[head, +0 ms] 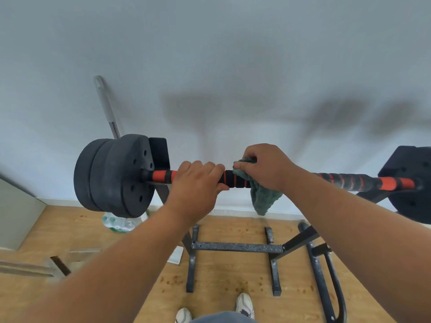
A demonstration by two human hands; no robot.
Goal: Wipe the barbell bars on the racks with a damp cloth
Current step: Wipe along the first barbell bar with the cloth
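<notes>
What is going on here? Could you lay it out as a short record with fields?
Setting: a black and orange barbell bar lying on a black metal rack, by a pale wall, over a wooden floor.
Left hand: grip closed round the bar, near the black round weight plates.
Right hand: holds a green damp cloth against the bar; the cloth's end hangs below.
Other things: a grey mop handle leaning on the wall; white shoes at the bottom edge.
Stage: wiping under way.
</notes>
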